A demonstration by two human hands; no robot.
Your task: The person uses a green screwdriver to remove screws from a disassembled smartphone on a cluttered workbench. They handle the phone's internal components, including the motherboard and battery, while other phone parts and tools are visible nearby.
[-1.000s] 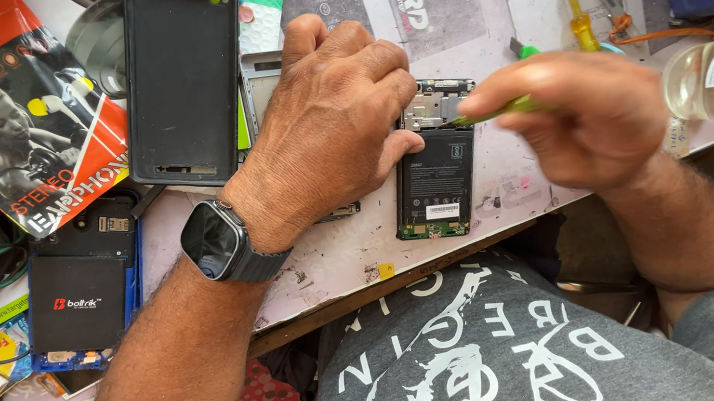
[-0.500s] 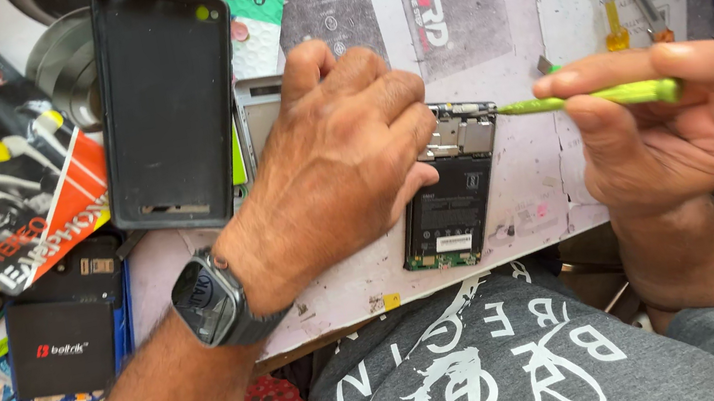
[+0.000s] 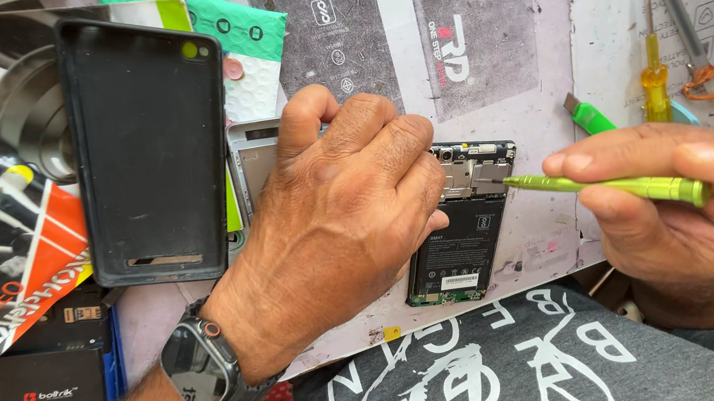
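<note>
The opened phone [image 3: 461,221] lay on the worktable [image 3: 536,51], half under my left hand [image 3: 337,224], which pressed down on it with curled fingers, knuckles up. My right hand [image 3: 710,202] pinched a green screwdriver [image 3: 609,185] nearly level, its tip touching the phone's top edge beside the black case [image 3: 152,148].
</note>
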